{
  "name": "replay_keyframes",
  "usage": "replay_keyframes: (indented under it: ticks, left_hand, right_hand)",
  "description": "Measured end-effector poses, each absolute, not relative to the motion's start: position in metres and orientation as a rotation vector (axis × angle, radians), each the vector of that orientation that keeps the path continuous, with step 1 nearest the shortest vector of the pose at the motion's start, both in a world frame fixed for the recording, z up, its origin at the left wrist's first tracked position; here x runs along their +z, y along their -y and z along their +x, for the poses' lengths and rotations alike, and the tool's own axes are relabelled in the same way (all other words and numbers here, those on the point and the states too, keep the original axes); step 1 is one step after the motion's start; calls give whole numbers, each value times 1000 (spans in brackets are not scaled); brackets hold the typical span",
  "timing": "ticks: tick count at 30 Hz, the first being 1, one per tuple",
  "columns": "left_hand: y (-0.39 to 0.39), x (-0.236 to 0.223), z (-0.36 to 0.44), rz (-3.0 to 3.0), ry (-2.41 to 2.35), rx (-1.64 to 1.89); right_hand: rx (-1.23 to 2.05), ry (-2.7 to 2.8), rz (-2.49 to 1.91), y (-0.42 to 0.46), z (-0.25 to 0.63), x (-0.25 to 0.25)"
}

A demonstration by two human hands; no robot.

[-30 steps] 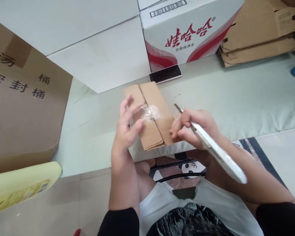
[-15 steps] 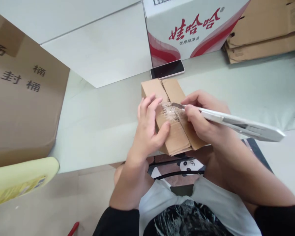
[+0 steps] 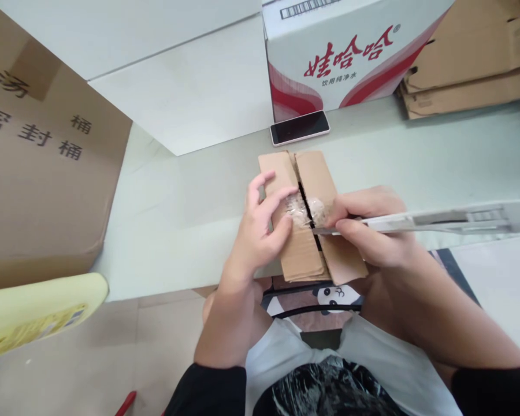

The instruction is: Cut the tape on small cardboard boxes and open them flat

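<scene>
A small cardboard box (image 3: 301, 254) sits at the table's front edge, its two top flaps parted by a dark gap. Torn clear tape (image 3: 298, 211) clings to both flaps near the middle. My left hand (image 3: 260, 225) holds the box from the left, thumb and fingers curved over the left flap. In my right hand (image 3: 375, 225) is a utility knife (image 3: 450, 218) with a pale handle, gripped near its blade end. The tip of the blade lies at the gap between the flaps. My right fingers rest close against the right flap.
Behind the box lies a phone (image 3: 300, 127), in front of a red-and-white carton (image 3: 351, 63). A large brown carton (image 3: 39, 150) and a yellow container (image 3: 47, 309) stand at left. Flattened cardboard (image 3: 468, 86) is stacked at back right.
The knife has moved toward me along the seam, and its handle has swung to point more to the right. The gap between the flaps has widened.
</scene>
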State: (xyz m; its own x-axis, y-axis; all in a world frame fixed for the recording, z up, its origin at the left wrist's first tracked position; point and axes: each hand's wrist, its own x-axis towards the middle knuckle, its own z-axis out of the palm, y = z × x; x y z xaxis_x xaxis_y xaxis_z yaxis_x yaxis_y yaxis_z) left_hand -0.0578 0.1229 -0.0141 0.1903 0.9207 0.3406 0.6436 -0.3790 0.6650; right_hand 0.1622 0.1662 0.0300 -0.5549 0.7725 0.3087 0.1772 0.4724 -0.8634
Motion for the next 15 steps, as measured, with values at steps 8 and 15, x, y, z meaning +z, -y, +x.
replay_keyframes:
  ticks: [8, 15]
  left_hand:
    - [-121, -12, -57, 2088, -1529, 973]
    - [-120, -6, -62, 1944, -1605, 958]
  right_hand:
    - [986, 1987, -834, -158, 159, 30]
    - [648, 1083, -748, -164, 150, 19]
